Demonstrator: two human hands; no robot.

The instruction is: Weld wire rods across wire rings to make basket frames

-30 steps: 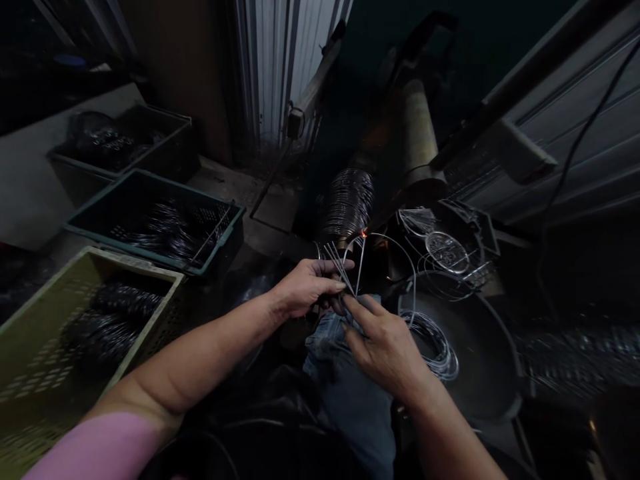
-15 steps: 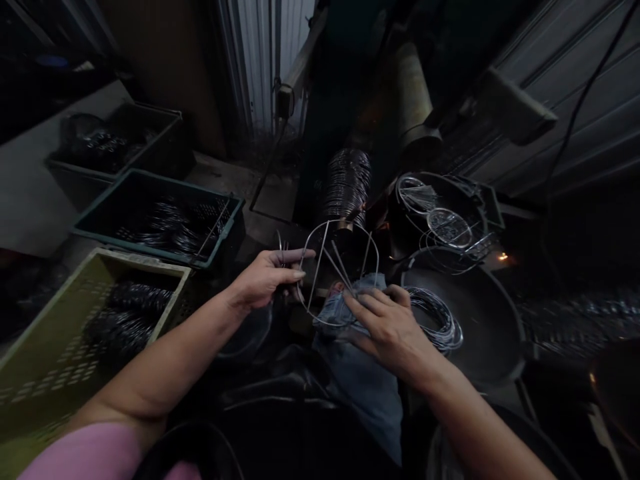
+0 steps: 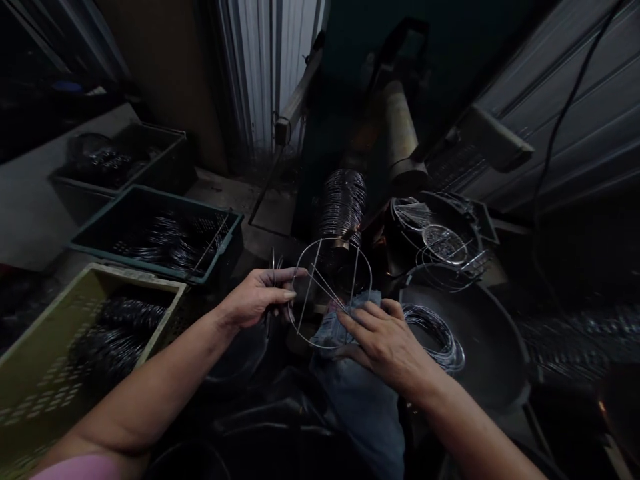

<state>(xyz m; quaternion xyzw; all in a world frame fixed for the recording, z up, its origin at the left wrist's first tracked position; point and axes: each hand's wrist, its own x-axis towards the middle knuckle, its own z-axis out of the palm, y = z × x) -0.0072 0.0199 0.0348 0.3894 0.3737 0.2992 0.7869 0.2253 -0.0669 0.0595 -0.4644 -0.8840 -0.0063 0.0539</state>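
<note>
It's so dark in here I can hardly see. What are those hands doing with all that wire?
A person holds a wire ring with thin rods across it over their lap. The right hand steadies its lower edge; the left hand pinches a few loose rods beside it. More wire coils lie in a dark pan at the right.

Silver wire ring; teal crate; olive perforated crate.

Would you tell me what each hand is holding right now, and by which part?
The left hand pinches the wire ring at its left rim; the right hand rests fingers on its lower right edge, over the knee.
</note>
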